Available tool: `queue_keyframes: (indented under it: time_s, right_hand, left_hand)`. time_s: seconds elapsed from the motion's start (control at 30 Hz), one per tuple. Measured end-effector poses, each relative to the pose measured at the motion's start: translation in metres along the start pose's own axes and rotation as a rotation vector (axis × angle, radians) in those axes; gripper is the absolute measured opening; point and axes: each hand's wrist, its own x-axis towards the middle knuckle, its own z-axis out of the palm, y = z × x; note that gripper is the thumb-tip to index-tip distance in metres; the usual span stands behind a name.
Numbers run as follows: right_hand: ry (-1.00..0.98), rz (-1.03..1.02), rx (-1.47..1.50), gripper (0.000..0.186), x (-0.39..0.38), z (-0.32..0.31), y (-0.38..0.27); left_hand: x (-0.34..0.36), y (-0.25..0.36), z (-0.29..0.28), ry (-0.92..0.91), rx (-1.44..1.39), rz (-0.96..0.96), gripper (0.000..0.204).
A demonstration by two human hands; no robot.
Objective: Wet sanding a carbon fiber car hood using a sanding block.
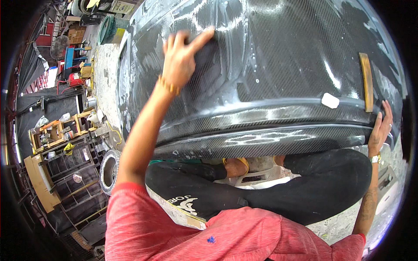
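Note:
A large curved car panel with a dark carbon-fibre weave fills the space in front of me, glossy and marked by whitish wet streaks and drops. My left hand reaches over its left half, fingers apart and holding nothing; whether the fingertips touch the surface I cannot tell. At the panel's right edge rests my right hand, its fingers stretched out along the side. Just beyond that hand lies a narrow brown strip, like a wooden sanding block. Left of the strip sits a small white pad.
My bent legs in black trousers are under the panel's near edge. A tire stands to the left. Farther left are a metal rack with cardboard, a green bucket and a red machine.

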Motion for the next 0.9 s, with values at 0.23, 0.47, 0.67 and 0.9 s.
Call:
queue_keyframes:
  time_s: [0.23,0.47,0.67,0.9]
  right_hand:
    - [0.023,0.049,0.082,0.043,0.0,0.001,-0.006]
    - [0.015,0.05,0.063,0.042,0.002,-0.001,-0.011]
    - [0.059,0.048,0.07,0.042,0.001,-0.002,-0.014]
    - [0.046,0.07,0.019,0.043,0.003,-0.005,-0.018]
  left_hand:
    - [0.093,-0.017,0.018,-0.095,-0.148,-0.19,0.058]
    - [-0.07,0.051,-0.042,-0.071,-0.041,-0.02,0.065]
    - [0.098,-0.016,0.04,0.116,0.141,0.081,0.071]
    - [0.011,0.055,-0.004,-0.006,0.062,-0.077,0.069]
